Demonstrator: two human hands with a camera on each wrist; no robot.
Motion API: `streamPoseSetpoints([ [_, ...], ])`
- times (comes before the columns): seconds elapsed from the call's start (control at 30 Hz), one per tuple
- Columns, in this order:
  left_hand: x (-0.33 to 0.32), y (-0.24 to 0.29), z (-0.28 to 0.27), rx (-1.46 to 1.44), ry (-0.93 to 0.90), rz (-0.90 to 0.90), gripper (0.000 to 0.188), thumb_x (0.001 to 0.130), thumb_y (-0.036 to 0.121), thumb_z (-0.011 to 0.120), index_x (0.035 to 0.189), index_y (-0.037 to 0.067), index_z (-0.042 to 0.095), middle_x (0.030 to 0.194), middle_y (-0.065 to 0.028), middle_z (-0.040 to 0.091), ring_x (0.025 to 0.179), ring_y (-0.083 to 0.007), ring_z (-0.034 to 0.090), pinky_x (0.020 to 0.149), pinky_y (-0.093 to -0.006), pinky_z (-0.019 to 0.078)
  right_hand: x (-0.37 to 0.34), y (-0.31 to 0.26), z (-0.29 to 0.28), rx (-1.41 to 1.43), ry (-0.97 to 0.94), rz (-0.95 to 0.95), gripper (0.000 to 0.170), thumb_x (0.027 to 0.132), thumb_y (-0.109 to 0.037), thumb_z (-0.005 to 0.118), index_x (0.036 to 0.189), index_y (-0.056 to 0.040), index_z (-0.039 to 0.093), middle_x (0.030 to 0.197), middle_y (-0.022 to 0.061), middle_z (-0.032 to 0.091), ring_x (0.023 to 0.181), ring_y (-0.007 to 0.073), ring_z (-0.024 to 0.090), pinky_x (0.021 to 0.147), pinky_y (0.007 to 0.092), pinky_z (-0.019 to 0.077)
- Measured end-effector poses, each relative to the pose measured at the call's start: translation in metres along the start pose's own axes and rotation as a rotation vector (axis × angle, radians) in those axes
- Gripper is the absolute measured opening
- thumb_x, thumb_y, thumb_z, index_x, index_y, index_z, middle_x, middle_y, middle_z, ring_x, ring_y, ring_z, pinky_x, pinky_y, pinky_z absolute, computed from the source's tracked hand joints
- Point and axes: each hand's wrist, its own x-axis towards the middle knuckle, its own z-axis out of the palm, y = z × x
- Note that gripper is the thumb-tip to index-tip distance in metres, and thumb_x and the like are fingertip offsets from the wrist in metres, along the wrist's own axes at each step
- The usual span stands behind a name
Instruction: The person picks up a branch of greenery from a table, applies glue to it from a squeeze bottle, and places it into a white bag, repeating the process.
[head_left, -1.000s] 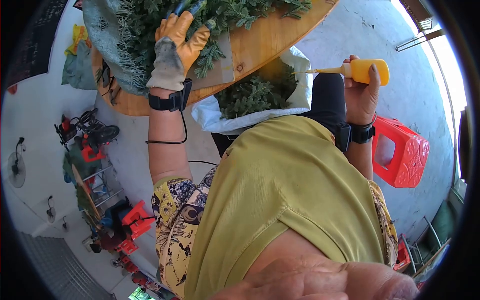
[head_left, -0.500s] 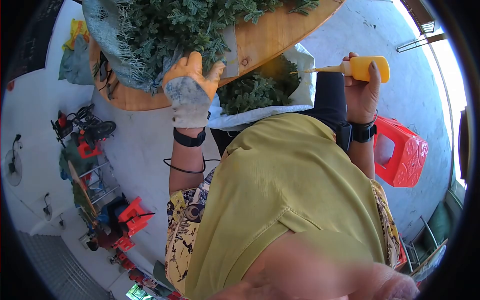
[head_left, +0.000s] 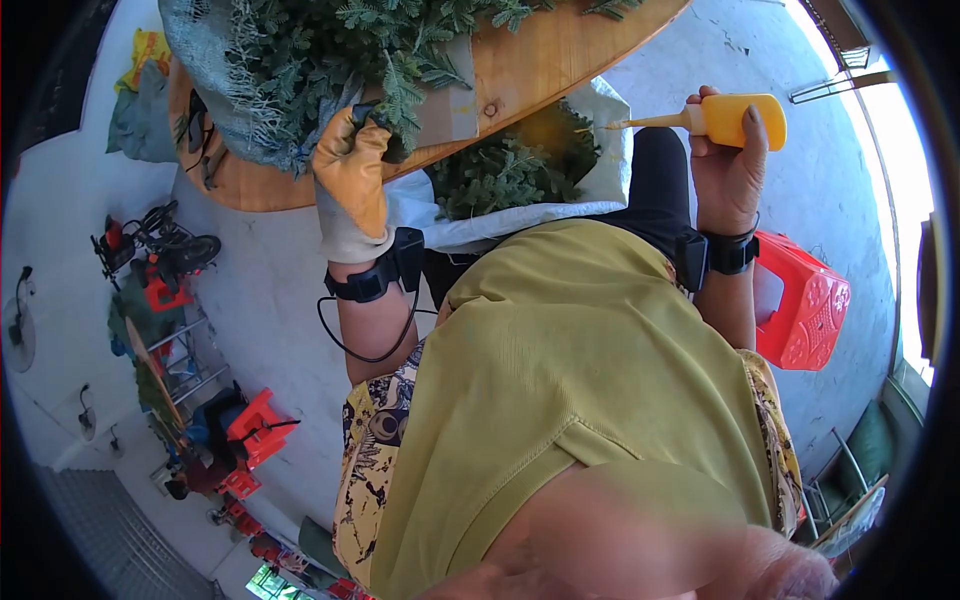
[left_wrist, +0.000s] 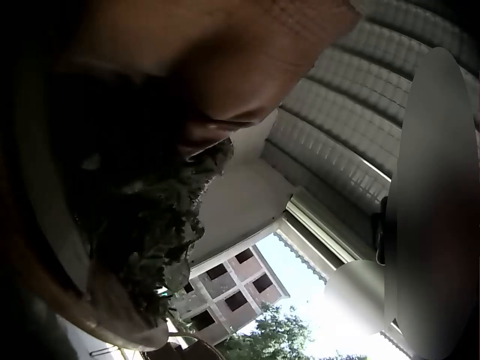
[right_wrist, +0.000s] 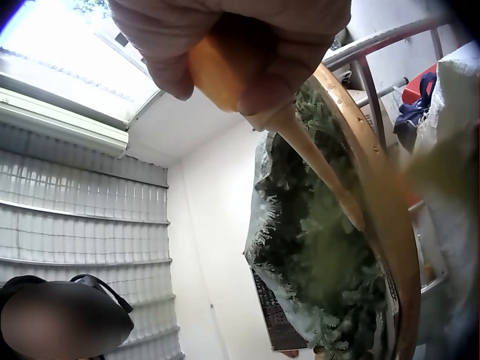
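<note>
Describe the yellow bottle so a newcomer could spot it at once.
In the head view, go from the wooden table rightward past the white sack to the bare right hand. It holds the yellow bottle, whose long, thin nozzle points toward the sack; that spout and colour distinguish it from the red stool below.

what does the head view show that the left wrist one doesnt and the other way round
Only the head view: the yellow bottle held in the right hand, and the red stool beside that arm. Only the left wrist view: a building with square openings, outside. Both: the left hand and green foliage, each dim in the left wrist view.
</note>
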Motion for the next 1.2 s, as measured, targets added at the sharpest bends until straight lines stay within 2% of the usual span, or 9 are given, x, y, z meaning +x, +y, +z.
streamPoseSetpoints([
  [0.27,-0.021,-0.029,-0.011,-0.209,-0.288,-0.215,0.024,0.095,0.016,0.054,0.111,-0.002,0.060,0.098,-0.0108,0.069,0.077,-0.0169,0.066,0.068,-0.0286,0.0543,0.007,0.007,0.036,0.133,-0.232,0.069,0.039,0.095,-0.027,0.059,0.117,0.0038,0.051,0.113,0.0234,0.061,0.106,0.0315,0.060,0.060,0.0286,0.0494],
  [0.47,-0.025,0.004,0.012,-0.277,-0.426,-0.365,0.022,0.095,0.010,0.051,0.107,-0.004,0.063,0.082,0.0002,0.061,0.072,-0.0053,0.053,0.071,-0.0197,0.0460,0.006,0.020,0.053,0.155,-0.364,0.136,0.042,0.096,-0.031,0.057,0.119,0.0033,0.051,0.121,0.0220,0.056,0.114,0.0327,0.054,0.054,0.0238,0.0506],
  [0.5,-0.026,0.004,0.014,-0.322,-0.446,-0.413,0.021,0.095,0.009,0.051,0.106,-0.004,0.063,0.081,-0.0001,0.062,0.070,-0.0054,0.055,0.068,-0.0201,0.0469,0.001,0.024,0.064,-0.013,-0.341,0.091,0.051,0.093,-0.044,0.058,0.117,0.0020,0.056,0.102,0.0218,0.066,0.069,0.0211,0.067,0.052,0.0217,0.0537],
  [0.63,-0.027,0.005,0.019,-0.357,-0.429,-0.450,0.018,0.095,0.008,0.052,0.103,-0.003,0.063,0.081,-0.0011,0.063,0.067,-0.0067,0.057,0.063,-0.0211,0.0485,-0.009,0.029,0.074,-0.009,-0.224,0.100,0.048,0.094,-0.042,0.058,0.114,0.0016,0.056,0.099,0.0211,0.066,0.063,0.0207,0.064,0.048,0.0221,0.0506],
  [0.73,-0.027,-0.001,0.021,-0.366,-0.475,-0.442,0.028,0.095,0.020,0.059,0.107,-0.004,0.064,0.091,-0.0066,0.069,0.076,-0.0108,0.064,0.068,-0.0223,0.0521,-0.006,0.030,0.063,-0.018,-0.314,0.155,0.043,0.094,-0.039,0.059,0.112,0.0001,0.057,0.099,0.0182,0.066,0.068,0.0208,0.065,0.049,0.0240,0.0504],
  [0.8,-0.028,0.003,0.027,-0.408,-0.448,-0.514,0.016,0.095,0.008,0.051,0.099,-0.004,0.061,0.080,-0.0033,0.064,0.064,-0.0097,0.061,0.060,-0.0223,0.0506,-0.002,0.033,0.055,0.015,-0.374,0.145,0.043,0.096,-0.033,0.056,0.120,0.0025,0.051,0.118,0.0211,0.057,0.110,0.0312,0.057,0.052,0.0223,0.0511],
  [0.93,-0.029,-0.005,0.031,-0.344,-0.419,-0.401,0.017,0.095,0.009,0.051,0.098,-0.004,0.061,0.080,-0.0042,0.065,0.063,-0.0109,0.062,0.060,-0.0230,0.0512,-0.007,0.035,0.060,-0.001,-0.341,0.159,0.044,0.096,-0.034,0.055,0.120,0.0023,0.051,0.116,0.0206,0.059,0.108,0.0300,0.058,0.052,0.0215,0.0503],
  [1.0,-0.028,0.000,0.029,-0.371,-0.499,-0.432,0.021,0.094,0.013,0.060,0.105,-0.005,0.062,0.094,-0.0045,0.066,0.084,-0.0098,0.060,0.080,-0.0237,0.0492,-0.008,0.035,0.065,-0.103,-0.325,0.132,0.045,0.096,-0.035,0.055,0.118,0.0036,0.052,0.115,0.0206,0.059,0.108,0.0288,0.058,0.052,0.0211,0.0500],
  [1.2,-0.030,-0.003,0.032,-0.348,-0.468,-0.348,0.019,0.097,0.012,0.053,0.101,-0.004,0.062,0.082,-0.0024,0.066,0.067,-0.0088,0.061,0.063,-0.0221,0.0504,-0.008,0.036,0.064,-0.163,-0.312,0.125,0.047,0.095,-0.036,0.056,0.115,0.0064,0.055,0.111,0.0204,0.061,0.102,0.0248,0.060,0.052,0.0209,0.0492],
])
